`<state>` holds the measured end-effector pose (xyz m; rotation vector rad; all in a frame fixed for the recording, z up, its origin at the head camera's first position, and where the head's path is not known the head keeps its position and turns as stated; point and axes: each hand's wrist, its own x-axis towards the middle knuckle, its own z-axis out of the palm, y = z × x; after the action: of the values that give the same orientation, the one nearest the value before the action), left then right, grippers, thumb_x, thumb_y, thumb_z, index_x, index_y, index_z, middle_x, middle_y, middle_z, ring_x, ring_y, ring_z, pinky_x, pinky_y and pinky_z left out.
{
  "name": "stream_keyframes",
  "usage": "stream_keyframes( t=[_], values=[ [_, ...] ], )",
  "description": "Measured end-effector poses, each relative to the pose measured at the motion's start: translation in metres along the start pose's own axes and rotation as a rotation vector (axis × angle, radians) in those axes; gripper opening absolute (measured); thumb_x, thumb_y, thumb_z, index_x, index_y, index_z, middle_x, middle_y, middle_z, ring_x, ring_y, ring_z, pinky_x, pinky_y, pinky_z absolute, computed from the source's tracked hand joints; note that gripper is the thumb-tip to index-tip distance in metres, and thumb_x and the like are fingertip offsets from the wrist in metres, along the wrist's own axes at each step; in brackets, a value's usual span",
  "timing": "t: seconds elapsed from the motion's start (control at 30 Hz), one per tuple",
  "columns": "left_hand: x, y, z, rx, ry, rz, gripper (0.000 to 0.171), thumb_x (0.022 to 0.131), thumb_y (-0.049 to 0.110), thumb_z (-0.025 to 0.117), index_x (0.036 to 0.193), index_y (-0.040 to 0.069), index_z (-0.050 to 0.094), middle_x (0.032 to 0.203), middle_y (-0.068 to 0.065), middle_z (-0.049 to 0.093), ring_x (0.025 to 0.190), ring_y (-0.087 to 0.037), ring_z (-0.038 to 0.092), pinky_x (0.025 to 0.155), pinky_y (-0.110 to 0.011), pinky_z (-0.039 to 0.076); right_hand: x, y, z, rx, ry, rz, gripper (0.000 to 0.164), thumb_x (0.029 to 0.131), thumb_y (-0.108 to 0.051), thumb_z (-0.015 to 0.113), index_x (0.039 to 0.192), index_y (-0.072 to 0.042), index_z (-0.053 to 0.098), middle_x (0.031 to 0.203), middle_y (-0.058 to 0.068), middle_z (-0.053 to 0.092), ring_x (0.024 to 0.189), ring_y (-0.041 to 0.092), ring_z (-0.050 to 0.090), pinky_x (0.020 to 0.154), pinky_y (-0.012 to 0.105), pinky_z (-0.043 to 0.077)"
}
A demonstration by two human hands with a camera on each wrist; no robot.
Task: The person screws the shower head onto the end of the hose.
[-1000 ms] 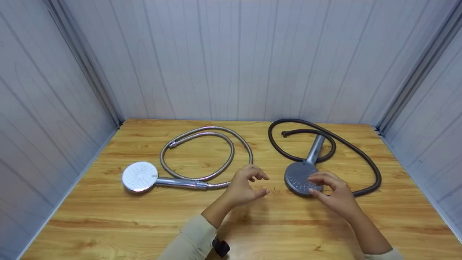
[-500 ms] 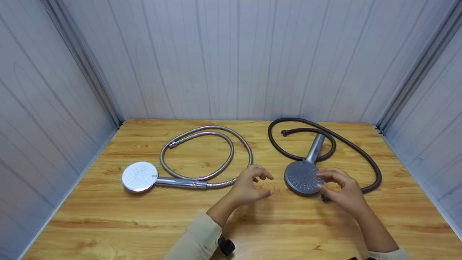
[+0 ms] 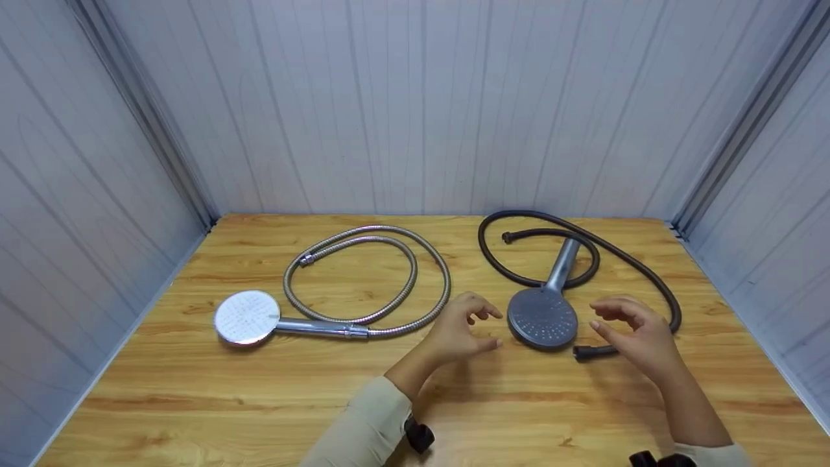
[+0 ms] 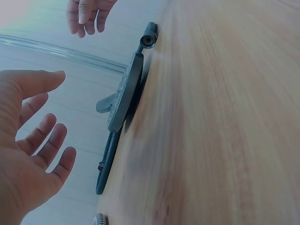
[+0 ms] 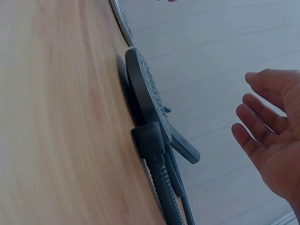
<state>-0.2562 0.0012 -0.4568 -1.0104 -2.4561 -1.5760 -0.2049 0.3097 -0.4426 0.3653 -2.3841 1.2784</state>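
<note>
A dark grey shower head (image 3: 542, 319) lies face up on the right half of the table, its handle pointing away. My left hand (image 3: 462, 329) hovers to its left, fingers loosely bent and holding nothing. On the other side, my right hand (image 3: 639, 334) is held above the table near the black hose end (image 3: 587, 353), also with nothing in its grasp. The black hose (image 3: 648, 275) loops behind the grey head and over its handle. In both wrist views the thumb and fingers are apart, with air between them.
At the left lies a chrome shower head (image 3: 247, 318) joined to a coiled silver hose (image 3: 415, 259). The wooden table (image 3: 259, 408) is bounded by a pale panelled wall (image 3: 389, 110) behind and walls on both sides.
Both hands have shifted right; the right hand has moved off the grey shower head, uncovering its face and the black hose end. The shower heads stay where they were.
</note>
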Motion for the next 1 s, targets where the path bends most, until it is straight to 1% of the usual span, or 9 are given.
stream_keyframes(
  t=[0.17, 0.3, 0.4, 0.5, 0.57, 0.67, 0.8, 1.0],
  values=[
    [0.005, 0.0, 0.003, 0.004, 0.006, -0.004, 0.032, 0.073, 0.008, 0.083, 0.102, 0.006, 0.071, 0.102, 0.001, 0.06, 0.095, -0.019, 0.056, 0.081, -0.041, 0.05, 0.003, 0.003, -0.005, 0.016, -0.004, -0.003, 0.021, 0.084, 0.001, 0.072, 0.106, 0.003, 0.069, 0.106, 0.01, 0.064, 0.094, 0.007, 0.058, 0.084, 0.014, 0.045],
    [0.009, 0.002, 0.005, 0.001, -0.002, -0.001, 0.032, 0.073, 0.008, 0.082, 0.102, 0.004, 0.071, 0.103, 0.0, 0.06, 0.096, -0.021, 0.056, 0.082, -0.042, 0.05, 0.004, 0.006, -0.009, -0.006, -0.027, 0.008, 0.02, 0.085, -0.001, 0.072, 0.105, 0.001, 0.07, 0.108, 0.013, 0.064, 0.095, 0.005, 0.058, 0.083, 0.013, 0.044],
    [0.012, 0.002, 0.009, 0.013, -0.007, 0.003, 0.032, 0.073, 0.01, 0.083, 0.103, 0.004, 0.071, 0.103, 0.0, 0.06, 0.096, -0.02, 0.056, 0.081, -0.038, 0.05, 0.003, 0.008, -0.013, -0.041, -0.051, 0.027, 0.022, 0.086, -0.004, 0.073, 0.107, 0.0, 0.07, 0.109, 0.012, 0.064, 0.095, 0.005, 0.058, 0.083, 0.012, 0.043],
    [0.015, 0.004, 0.014, 0.036, -0.013, -0.001, 0.034, 0.073, 0.012, 0.083, 0.104, 0.005, 0.071, 0.103, 0.001, 0.06, 0.096, -0.017, 0.055, 0.081, -0.034, 0.049, 0.003, 0.011, -0.018, -0.072, -0.078, 0.053, 0.023, 0.086, -0.007, 0.073, 0.108, -0.002, 0.07, 0.11, 0.011, 0.064, 0.095, 0.007, 0.058, 0.083, 0.012, 0.043],
    [0.018, 0.004, 0.018, 0.051, -0.021, -0.011, 0.035, 0.072, 0.013, 0.084, 0.105, 0.006, 0.072, 0.103, 0.002, 0.06, 0.096, -0.016, 0.054, 0.083, -0.031, 0.048, 0.002, 0.013, -0.021, -0.091, -0.101, 0.068, 0.023, 0.086, -0.009, 0.074, 0.108, -0.004, 0.071, 0.111, 0.01, 0.064, 0.095, 0.008, 0.058, 0.083, 0.013, 0.043],
    [0.022, 0.005, 0.024, 0.066, -0.028, -0.034, 0.037, 0.072, 0.015, 0.085, 0.106, 0.008, 0.072, 0.103, 0.003, 0.058, 0.098, -0.018, 0.054, 0.084, -0.027, 0.044, 0.0, 0.014, -0.024, -0.119, -0.135, 0.083, 0.023, 0.087, -0.013, 0.074, 0.108, -0.007, 0.071, 0.111, 0.009, 0.064, 0.096, 0.008, 0.058, 0.084, 0.014, 0.043],
    [0.027, 0.007, 0.032, 0.072, -0.031, -0.064, 0.038, 0.072, 0.015, 0.085, 0.107, 0.009, 0.072, 0.104, 0.003, 0.058, 0.101, -0.021, 0.055, 0.086, -0.025, 0.042, -0.002, 0.018, -0.025, -0.131, -0.161, 0.083, 0.023, 0.086, -0.013, 0.075, 0.108, -0.005, 0.071, 0.11, 0.009, 0.065, 0.096, 0.005, 0.058, 0.083, 0.017, 0.044],
    [0.033, 0.01, 0.04, 0.095, -0.044, -0.081, 0.04, 0.072, 0.017, 0.086, 0.108, 0.008, 0.072, 0.105, 0.001, 0.057, 0.101, -0.016, 0.054, 0.087, -0.024, 0.041, -0.001, 0.025, -0.026, -0.122, -0.188, 0.071, 0.021, 0.086, -0.012, 0.075, 0.106, -0.007, 0.071, 0.109, 0.009, 0.065, 0.097, -0.001, 0.056, 0.084, 0.02, 0.046]
  ],
)
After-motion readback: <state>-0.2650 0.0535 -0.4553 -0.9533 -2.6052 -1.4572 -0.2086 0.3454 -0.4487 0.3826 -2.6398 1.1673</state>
